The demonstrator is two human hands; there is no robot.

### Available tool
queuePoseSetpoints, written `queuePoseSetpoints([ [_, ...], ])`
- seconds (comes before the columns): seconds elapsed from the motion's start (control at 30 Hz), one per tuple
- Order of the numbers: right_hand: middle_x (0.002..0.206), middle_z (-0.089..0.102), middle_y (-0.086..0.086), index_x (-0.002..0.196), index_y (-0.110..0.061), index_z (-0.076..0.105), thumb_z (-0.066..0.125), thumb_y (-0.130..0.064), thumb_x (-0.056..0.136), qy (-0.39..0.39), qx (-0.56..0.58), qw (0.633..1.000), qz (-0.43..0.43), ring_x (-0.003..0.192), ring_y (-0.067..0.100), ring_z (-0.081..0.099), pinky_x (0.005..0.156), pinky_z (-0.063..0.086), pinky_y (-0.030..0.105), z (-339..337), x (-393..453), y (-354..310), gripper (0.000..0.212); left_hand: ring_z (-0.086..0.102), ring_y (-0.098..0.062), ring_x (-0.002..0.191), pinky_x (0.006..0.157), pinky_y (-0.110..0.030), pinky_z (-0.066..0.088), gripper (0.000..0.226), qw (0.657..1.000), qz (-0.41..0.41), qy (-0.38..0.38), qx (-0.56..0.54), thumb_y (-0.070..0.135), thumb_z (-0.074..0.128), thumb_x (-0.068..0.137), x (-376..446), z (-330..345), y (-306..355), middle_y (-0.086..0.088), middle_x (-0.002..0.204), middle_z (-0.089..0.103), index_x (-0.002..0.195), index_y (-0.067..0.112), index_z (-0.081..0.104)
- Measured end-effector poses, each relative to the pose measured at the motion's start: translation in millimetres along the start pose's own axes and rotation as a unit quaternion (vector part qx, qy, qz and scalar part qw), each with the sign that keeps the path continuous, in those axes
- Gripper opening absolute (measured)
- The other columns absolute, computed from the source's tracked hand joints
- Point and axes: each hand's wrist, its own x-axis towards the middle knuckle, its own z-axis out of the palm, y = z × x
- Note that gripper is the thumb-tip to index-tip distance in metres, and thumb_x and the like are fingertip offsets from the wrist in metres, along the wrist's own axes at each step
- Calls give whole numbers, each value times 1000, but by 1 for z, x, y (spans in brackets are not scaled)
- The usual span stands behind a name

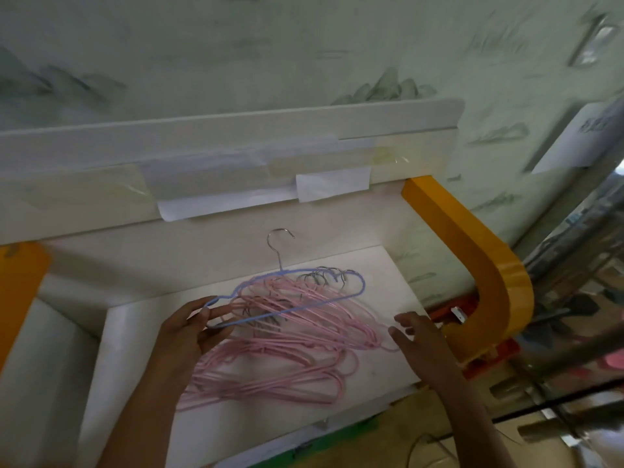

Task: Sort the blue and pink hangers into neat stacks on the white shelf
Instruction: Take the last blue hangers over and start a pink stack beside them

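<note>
Left hand (189, 332) pinches the blue hanger (361, 285) above pink hangers (270, 376); right hand (417, 336) hovers nearby, fingers spread, holding nothing.

White shelf (388, 265) bearing a loose pile of pink hangers (270, 363), their metal hooks (324, 276) clustered toward the rear. One blue hanger (361, 285) lies across the top of the pile, its hook pointing toward the back wall.

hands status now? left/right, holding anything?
Left hand: pinching the blue hanger at its end.
Right hand: open, fingers spread, holding nothing.
</note>
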Motion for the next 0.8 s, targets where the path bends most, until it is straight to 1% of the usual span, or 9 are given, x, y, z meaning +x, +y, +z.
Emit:
queuePoseSetpoints([
  [0.07, 116, 63, 2, 123, -16, 60, 59, -30, 97, -21, -14, 999, 28, 98, 13, 57, 86, 42, 26, 5, -3, 6, 30, 74, -25, 77, 69, -28, 61, 24, 1000, 3, 10, -15, 2, 41, 102, -2, 1, -2, -14, 90, 75, 105, 5, 64],
  [0.1, 114, 65, 3, 123, -14, 60, 59, -28, 97, -26, -3, 999, 37, 96, 13, 58, 87, 43, 26, 8, -4, 8, 30, 73, -25, 77, 71, -29, 61, 24, 1000, 4, 12, -21, 2, 41, 101, -1, 2, -3, -14, 90, 75, 105, 5, 64],
  [0.17, 104, 70, 3, 120, -12, 63, 59, -23, 97, -29, 35, 998, 53, 89, 15, 65, 86, 54, 33, 13, -5, 12, 25, 73, -24, 78, 74, -31, 60, 23, 1000, 6, 9, -29, 2, 43, 101, 2, 4, -2, -15, 91, 74, 105, 6, 65],
  [0.23, 91, 72, 0, 115, -11, 66, 60, -17, 96, -27, 60, 996, 62, 78, 15, 69, 75, 59, 33, 14, -4, 14, 20, 73, -23, 77, 73, -30, 61, 23, 1000, 8, 6, -28, 3, 44, 100, 6, 6, -1, -13, 89, 74, 104, 7, 66],
  [0.33, 85, 71, 1, 105, -12, 68, 61, -11, 95, -1, 105, 993, 59, 67, 15, 70, 62, 60, 32, 11, -2, 12, 13, 73, -23, 77, 71, -30, 61, 23, 1000, 16, -7, -22, 3, 44, 100, 11, 11, 4, -12, 88, 74, 104, 7, 66],
  [0.43, 88, 70, 9, 96, -15, 68, 63, -5, 93, 33, 204, 977, 46, 64, 22, 71, 63, 62, 41, 2, 1, 3, 12, 73, -23, 75, 71, -30, 61, 24, 999, 26, -25, -21, 0, 42, 101, 16, 15, 9, -11, 84, 75, 104, 6, 64],
  [0.53, 86, 72, 15, 97, -10, 68, 62, -4, 94, 31, 312, 949, 23, 71, 33, 72, 68, 61, 42, -10, 1, -8, 9, 74, -23, 76, 71, -30, 61, 24, 999, 36, -29, -17, 0, 41, 101, 19, 17, 12, -13, 87, 74, 105, 6, 65],
  [0.67, 86, 74, 16, 104, -5, 67, 58, -7, 96, 51, 350, 935, -16, 73, 36, 73, 69, 61, 42, -22, -7, -13, 12, 73, -27, 78, 69, -29, 61, 23, 998, 42, -28, -23, 3, 43, 101, 12, 18, 15, -17, 93, 71, 108, 6, 65],
  [0.8, 84, 73, 18, 105, -5, 65, 51, -8, 100, 60, 367, 927, -43, 69, 39, 72, 63, 61, 37, -30, -12, -15, 15, 73, -31, 82, 73, -32, 61, 23, 997, 72, -10, -27, 5, 45, 101, -7, 13, 22, -16, 93, 71, 106, 7, 66],
])
